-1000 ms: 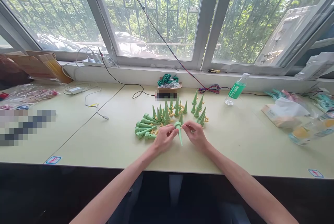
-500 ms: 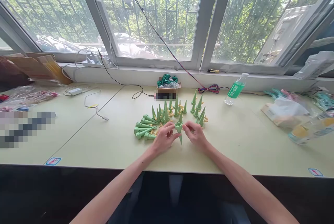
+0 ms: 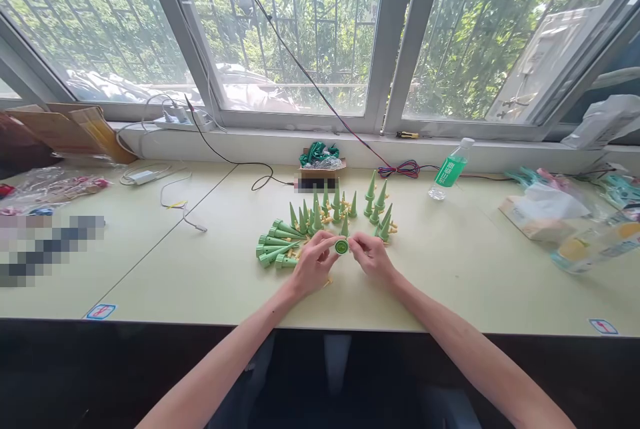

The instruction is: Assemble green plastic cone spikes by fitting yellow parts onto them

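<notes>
Two hands on one green spike

We see both hands meeting over the tabletop (image 3: pixel 425 302), near its front edge. Between them is the spike (image 3: pixel 341 247), its round end facing us and its tip hidden from our view. The left hand (image 3: pixel 315 264) pinches it from the left, thumb below and fingers above. The right hand (image 3: pixel 373 257) has its fingertips drawn together at the spike's right edge; we cannot tell whether they grip the rim or a small part there.

Just below the left hand we see a small yellow peg (image 3: pixel 328 281). Lying spikes (image 3: pixel 273 249) fan out to the left, and standing spikes (image 3: pixel 317 219) crowd beyond the hands, with yellow bits among them. Farther back we find a box (image 3: pixel 323 164) of green material; a bottle (image 3: pixel 449 172) stands to its right.
</notes>
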A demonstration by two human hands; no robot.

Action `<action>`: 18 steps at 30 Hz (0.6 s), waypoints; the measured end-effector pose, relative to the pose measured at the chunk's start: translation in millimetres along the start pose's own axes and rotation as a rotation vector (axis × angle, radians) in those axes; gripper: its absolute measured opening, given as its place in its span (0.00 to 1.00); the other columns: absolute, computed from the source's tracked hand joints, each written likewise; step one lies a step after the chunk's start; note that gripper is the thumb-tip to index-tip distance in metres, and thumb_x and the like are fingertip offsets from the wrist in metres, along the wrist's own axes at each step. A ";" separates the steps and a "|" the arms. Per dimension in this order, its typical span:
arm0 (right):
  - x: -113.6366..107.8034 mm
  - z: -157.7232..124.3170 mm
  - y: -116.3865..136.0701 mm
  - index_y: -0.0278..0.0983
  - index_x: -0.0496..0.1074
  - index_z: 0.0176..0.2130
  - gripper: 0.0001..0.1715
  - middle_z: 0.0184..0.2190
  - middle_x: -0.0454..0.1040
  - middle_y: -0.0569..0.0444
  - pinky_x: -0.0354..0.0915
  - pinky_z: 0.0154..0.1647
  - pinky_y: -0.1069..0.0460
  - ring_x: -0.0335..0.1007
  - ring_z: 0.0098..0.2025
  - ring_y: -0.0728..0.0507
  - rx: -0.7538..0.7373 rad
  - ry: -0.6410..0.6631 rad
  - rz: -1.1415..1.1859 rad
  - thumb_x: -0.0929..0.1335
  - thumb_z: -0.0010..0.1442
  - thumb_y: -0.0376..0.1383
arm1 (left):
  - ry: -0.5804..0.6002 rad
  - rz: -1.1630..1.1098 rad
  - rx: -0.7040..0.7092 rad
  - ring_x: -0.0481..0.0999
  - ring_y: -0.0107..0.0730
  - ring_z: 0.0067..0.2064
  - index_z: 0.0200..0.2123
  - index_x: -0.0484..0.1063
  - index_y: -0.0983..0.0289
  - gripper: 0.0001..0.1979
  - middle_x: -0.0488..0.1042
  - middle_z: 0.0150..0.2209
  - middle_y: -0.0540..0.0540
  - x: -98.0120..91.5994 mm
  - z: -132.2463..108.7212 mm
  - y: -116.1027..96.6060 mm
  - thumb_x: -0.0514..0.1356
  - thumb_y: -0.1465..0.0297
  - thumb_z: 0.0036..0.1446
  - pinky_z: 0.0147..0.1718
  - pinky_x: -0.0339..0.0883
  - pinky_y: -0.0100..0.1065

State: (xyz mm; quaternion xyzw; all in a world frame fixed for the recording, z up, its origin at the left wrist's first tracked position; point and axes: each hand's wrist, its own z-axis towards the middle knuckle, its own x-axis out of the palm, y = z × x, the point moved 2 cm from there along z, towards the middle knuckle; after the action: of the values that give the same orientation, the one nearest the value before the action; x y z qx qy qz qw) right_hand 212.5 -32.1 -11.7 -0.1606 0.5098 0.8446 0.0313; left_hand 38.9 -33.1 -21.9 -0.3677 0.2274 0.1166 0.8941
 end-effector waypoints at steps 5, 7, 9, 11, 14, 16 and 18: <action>0.1 0.7 -2.2 0.38 0.64 0.28 0.21 0.20 0.58 0.59 0.52 0.22 0.53 0.53 0.21 0.50 -0.015 -0.067 -0.015 0.62 0.66 0.48 | -0.032 0.022 -0.082 0.64 0.20 0.26 0.45 0.73 0.61 0.09 0.70 0.38 0.53 0.4 2.3 -2.0 0.58 0.68 0.63 0.24 0.62 0.25; -0.8 1.0 -2.7 0.38 0.64 0.28 0.21 0.20 0.58 0.59 0.53 0.22 0.53 0.53 0.21 0.50 -0.015 -0.089 -0.001 0.62 0.66 0.48 | -0.070 0.019 -0.115 0.65 0.21 0.26 0.41 0.71 0.63 0.07 0.70 0.36 0.52 -0.9 2.8 -3.4 0.57 0.66 0.63 0.24 0.62 0.26; -1.6 1.3 -2.6 0.38 0.65 0.28 0.21 0.20 0.59 0.59 0.54 0.22 0.53 0.53 0.22 0.50 -0.022 -0.103 -0.002 0.62 0.66 0.49 | -0.100 0.014 -0.140 0.65 0.23 0.26 0.36 0.69 0.64 0.10 0.69 0.31 0.51 -2.7 3.0 -4.7 0.55 0.63 0.65 0.24 0.61 0.26; -1.7 1.3 -2.2 0.38 0.65 0.28 0.21 0.21 0.61 0.58 0.55 0.23 0.53 0.55 0.22 0.50 -0.044 -0.099 -0.019 0.62 0.66 0.49 | -0.094 0.010 -0.135 0.65 0.25 0.26 0.30 0.68 0.65 0.17 0.68 0.26 0.50 -4.0 3.3 -5.7 0.51 0.61 0.67 0.25 0.60 0.28; -0.3 1.0 -1.9 0.38 0.66 0.28 0.21 0.23 0.65 0.56 0.58 0.26 0.53 0.58 0.24 0.49 -0.090 -0.064 -0.057 0.62 0.66 0.49 | -0.029 -0.013 -0.093 0.64 0.25 0.23 0.21 0.65 0.65 0.27 0.66 0.21 0.51 -4.1 3.5 -6.4 0.44 0.59 0.69 0.25 0.58 0.30; 0.7 0.5 -1.7 0.38 0.67 0.28 0.21 0.23 0.66 0.55 0.59 0.28 0.52 0.59 0.25 0.48 -0.114 -0.039 -0.080 0.62 0.66 0.48 | -0.005 -0.021 -0.079 0.62 0.25 0.22 0.18 0.63 0.65 0.29 0.64 0.19 0.51 -3.7 3.4 -5.9 0.43 0.59 0.70 0.24 0.56 0.30; 1.1 0.1 -1.7 0.38 0.67 0.27 0.21 0.23 0.65 0.55 0.58 0.28 0.52 0.58 0.25 0.48 -0.125 -0.022 -0.091 0.62 0.66 0.48 | 0.001 -0.012 -0.074 0.60 0.24 0.21 0.17 0.60 0.65 0.29 0.61 0.18 0.50 -3.5 3.6 -5.5 0.44 0.58 0.69 0.22 0.53 0.30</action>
State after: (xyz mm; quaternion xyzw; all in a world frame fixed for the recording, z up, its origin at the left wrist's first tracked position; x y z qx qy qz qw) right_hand 211.9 -31.3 -13.4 -0.1761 0.4480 0.8741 0.0650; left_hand 39.0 -34.6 -14.7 -0.4019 0.2212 0.1196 0.8805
